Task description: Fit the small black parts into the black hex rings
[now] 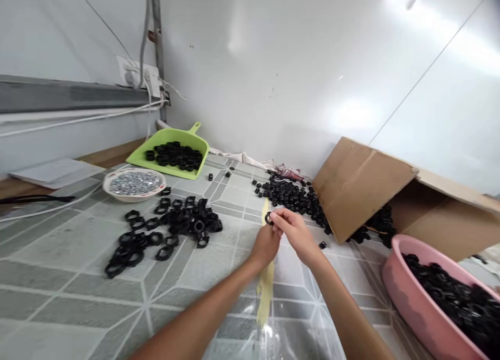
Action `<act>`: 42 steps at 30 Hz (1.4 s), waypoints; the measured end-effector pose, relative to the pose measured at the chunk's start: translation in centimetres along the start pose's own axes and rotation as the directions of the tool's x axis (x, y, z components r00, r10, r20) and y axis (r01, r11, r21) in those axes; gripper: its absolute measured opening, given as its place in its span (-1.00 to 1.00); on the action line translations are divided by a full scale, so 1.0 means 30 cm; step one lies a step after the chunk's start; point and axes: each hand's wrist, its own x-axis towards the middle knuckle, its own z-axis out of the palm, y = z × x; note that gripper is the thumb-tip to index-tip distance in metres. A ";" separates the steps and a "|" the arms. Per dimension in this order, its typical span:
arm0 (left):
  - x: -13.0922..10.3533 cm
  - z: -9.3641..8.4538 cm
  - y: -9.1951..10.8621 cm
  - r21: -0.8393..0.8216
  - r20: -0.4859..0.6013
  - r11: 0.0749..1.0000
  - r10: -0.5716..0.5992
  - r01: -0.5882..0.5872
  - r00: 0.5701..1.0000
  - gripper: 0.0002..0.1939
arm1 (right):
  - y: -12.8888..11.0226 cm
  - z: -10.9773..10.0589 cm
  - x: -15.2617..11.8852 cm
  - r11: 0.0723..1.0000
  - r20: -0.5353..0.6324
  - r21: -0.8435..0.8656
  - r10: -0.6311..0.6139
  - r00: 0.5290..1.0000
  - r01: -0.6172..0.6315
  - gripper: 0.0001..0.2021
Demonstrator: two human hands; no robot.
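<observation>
My right hand (296,234) pinches a small black plastic ring (268,218) between thumb and fingertips. Just below and left of it, touching it, is my left hand (266,244), closed, with its fingers curled out of sight; whatever it may hold is hidden. To the left lies a loose pile of black ring-shaped parts (195,219), some with small side tabs. Behind my hands spreads a heap of smaller black parts (289,193), running up to the tipped cardboard box (359,180).
A white bowl (135,197) of small shiny metal pieces stands left, before a green dustpan (201,164) holding black parts. At right, a pink basin (410,292) is full of black parts. Yellow tape (265,292) runs along the patterned tabletop (211,266). A wall (292,89) closes the back.
</observation>
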 end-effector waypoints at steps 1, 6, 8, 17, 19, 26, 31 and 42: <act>-0.001 -0.002 0.002 0.010 0.016 1.000 -0.003 0.002 1.000 -0.77 | 0.013 -0.043 -0.007 1.000 -0.046 -0.014 0.020 0.999 -0.021 -0.68; -0.022 0.004 0.030 0.067 0.070 0.997 0.037 -0.041 0.997 -0.56 | 0.120 -0.169 -0.011 0.988 -0.171 -0.067 0.128 0.977 -0.141 -0.67; -0.030 0.006 0.046 0.096 0.090 0.993 0.054 -0.063 0.994 -0.50 | 0.162 -0.176 -0.007 0.983 -0.187 -0.059 0.162 0.969 -0.176 -0.68; -0.014 -0.004 0.054 0.070 0.120 0.996 0.045 -0.053 0.992 -0.80 | 0.232 -0.159 0.007 0.961 -0.126 -0.004 0.273 0.954 -0.276 -0.75; -0.014 -0.004 0.053 0.066 0.120 0.997 0.028 -0.037 0.992 -0.79 | 0.234 -0.165 0.007 0.954 -0.087 0.007 0.298 0.950 -0.299 -0.73; -0.012 0.000 0.051 0.041 0.109 0.999 -0.026 0.022 0.994 -0.75 | 0.255 -0.187 0.017 0.950 -0.058 -0.002 0.311 0.949 -0.311 -0.81; -0.013 -0.003 0.046 0.050 0.086 0.998 -0.037 0.032 0.996 -0.75 | 0.307 -0.207 0.142 0.957 -0.335 -0.123 0.208 0.919 -0.262 -0.88; -0.009 -0.001 0.030 0.028 0.084 0.997 -0.071 0.069 0.994 -0.62 | 0.293 -0.192 0.211 0.988 -0.464 -0.104 0.050 0.884 -0.110 -0.84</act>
